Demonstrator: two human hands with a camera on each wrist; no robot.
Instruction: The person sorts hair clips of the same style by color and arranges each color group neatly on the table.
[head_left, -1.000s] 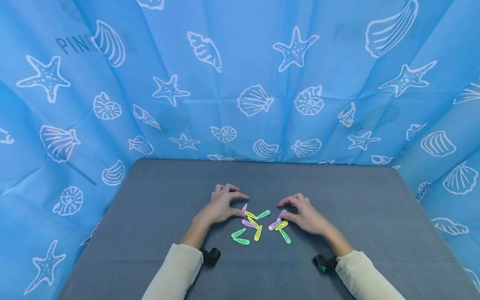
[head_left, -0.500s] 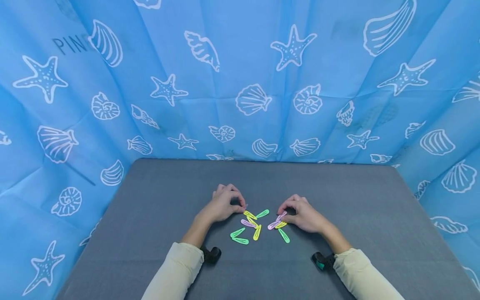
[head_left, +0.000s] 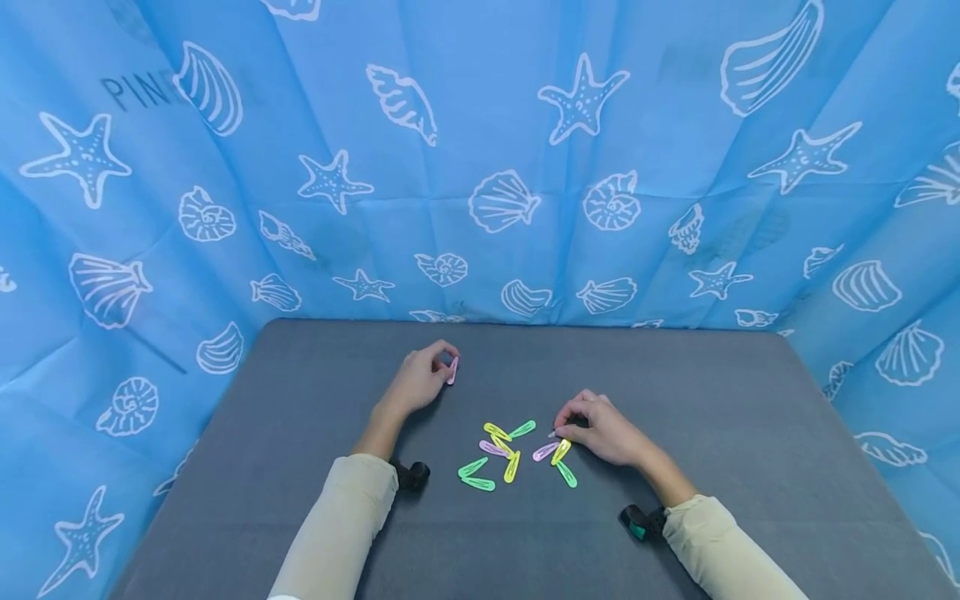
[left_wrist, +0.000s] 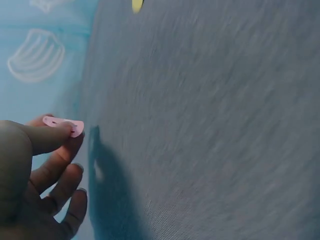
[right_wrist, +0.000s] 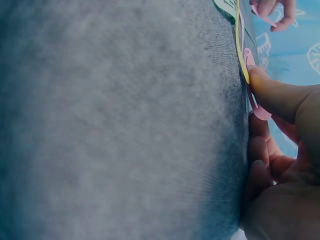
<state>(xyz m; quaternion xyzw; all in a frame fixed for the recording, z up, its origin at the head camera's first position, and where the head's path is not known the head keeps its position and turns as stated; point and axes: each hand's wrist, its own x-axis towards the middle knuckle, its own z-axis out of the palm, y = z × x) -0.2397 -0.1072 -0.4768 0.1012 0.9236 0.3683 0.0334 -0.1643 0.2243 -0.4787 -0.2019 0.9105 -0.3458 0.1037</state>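
In the head view my left hand (head_left: 415,380) is up over the left part of the table. Between its thumb and forefinger it pinches a pink snap hair clip (left_wrist: 64,123), tilted and raised off the cloth. My right hand (head_left: 602,427) is low at the right side of the clips, with thumb and fingertips pinching another pinkish hair clip (right_wrist: 261,113), partly hidden by the thumb. Close to those fingers lie a yellow hair clip (head_left: 561,452), a lilac hair clip (head_left: 547,451) and a green hair clip (head_left: 566,474).
A loose group of yellow clips (head_left: 512,467), green clips (head_left: 477,483) and a lilac clip (head_left: 492,448) lies left of the right hand on the grey table (head_left: 675,383). A blue shell-print curtain (head_left: 480,150) hangs behind the table and along its sides.
My left thumb and forefinger have taken a pink clip from the group and carried it away, up and left. My right fingers have closed on a clip, staying in nearly the same place.
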